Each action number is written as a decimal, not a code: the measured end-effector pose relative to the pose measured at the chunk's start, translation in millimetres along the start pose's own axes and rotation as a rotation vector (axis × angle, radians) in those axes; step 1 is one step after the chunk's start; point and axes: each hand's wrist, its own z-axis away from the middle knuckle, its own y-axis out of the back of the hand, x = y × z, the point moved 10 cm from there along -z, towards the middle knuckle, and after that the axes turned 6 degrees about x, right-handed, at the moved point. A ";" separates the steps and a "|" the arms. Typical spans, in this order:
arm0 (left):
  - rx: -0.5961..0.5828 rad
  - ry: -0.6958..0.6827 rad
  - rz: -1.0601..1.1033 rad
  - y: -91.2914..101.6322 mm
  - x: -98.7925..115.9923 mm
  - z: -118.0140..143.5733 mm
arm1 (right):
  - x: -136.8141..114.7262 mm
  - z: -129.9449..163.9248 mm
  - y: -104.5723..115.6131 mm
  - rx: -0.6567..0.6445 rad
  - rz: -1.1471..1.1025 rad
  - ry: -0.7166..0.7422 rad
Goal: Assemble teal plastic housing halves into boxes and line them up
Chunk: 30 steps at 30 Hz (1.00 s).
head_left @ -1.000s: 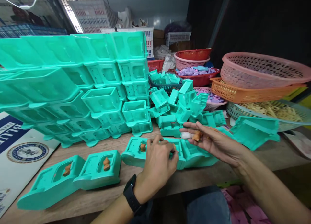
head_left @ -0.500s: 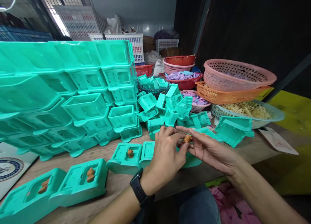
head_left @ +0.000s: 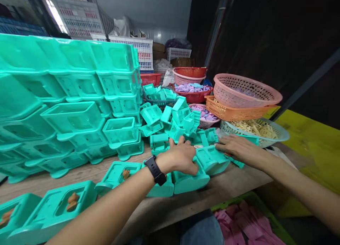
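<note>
My left hand (head_left: 182, 156), a dark watch on its wrist, is bent down over a teal plastic housing (head_left: 191, 184) in the front row. Its fingertips are hidden, so what they hold, if anything, does not show. Fingers stretched out, my right hand (head_left: 239, 148) reaches low beside the teal housing (head_left: 212, 160) at the row's right end. A bit of orange shows beneath it. Further left, small brown figures sit in the recesses of other housings: one brown figure (head_left: 72, 201), another brown figure (head_left: 125, 174) partly behind my left forearm.
Stacked teal housings (head_left: 77, 117) form a wall on the left. Loose teal parts (head_left: 176, 119) are heaped behind my hands. Baskets stand at the right: a pink basket (head_left: 247, 92), an orange basket (head_left: 231, 112) and a pale basket (head_left: 281, 131). Pink pieces (head_left: 247, 220) lie in a green container below.
My hands, together around a small brown figure before, have parted. The left has lowered onto a teal housing; the right has moved right. The view has shifted, and the figure is out of sight.
</note>
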 end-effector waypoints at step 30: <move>0.081 0.188 0.116 -16.7 -21.2 -10.7 | 123.5 -19.3 104.3 0.328 -0.246 -0.645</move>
